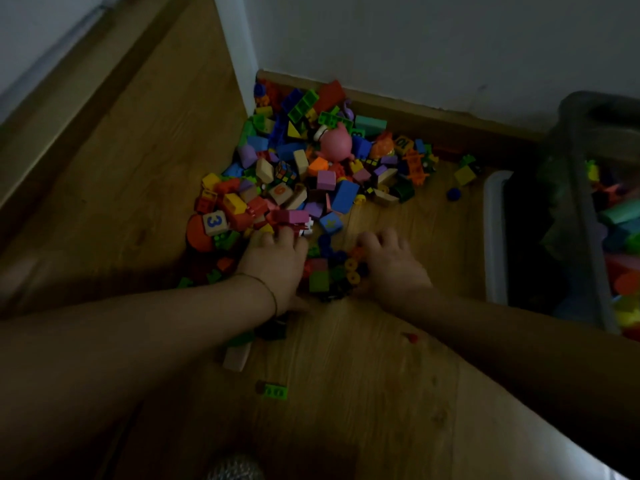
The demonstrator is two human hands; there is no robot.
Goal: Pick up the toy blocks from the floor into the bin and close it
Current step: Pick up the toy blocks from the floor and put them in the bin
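You are looking down at a brown wood floor [363,393] in a dim room. A white wall [415,39] stands at the far side and makes a corner there.

A big pile of toy blocks [304,174] fills that corner and spreads toward you. The blocks are red, blue, green, yellow, purple and plain wood. They lie every which way, many on top of each other.

The bin [588,216] sits on the floor at the right, next to the pile. It is dark with a pale rim, and it is open. You can see lots of colored blocks inside it already.

Your two bare arms reach out to the near edge of the pile. Your left hand [273,261] lies palm down with its fingertips touching a pink block [294,216]. A thin bracelet [266,289] goes around that wrist. Your right hand [391,261] is also palm down, just right of a small heap of blocks. Your hands are apart, with that small heap between them. Their fingers are curled onto the blocks, but you cannot tell if either hand is really gripping one.

A round pink toy [335,142] sits near the far middle of the pile. A wood block with a blue 3 [215,222] is at the left side. A little color cube [285,172] lies in the middle.

A small green block [275,391] lies alone on the floor, near you. A tiny red piece [412,337] lies by your right arm.
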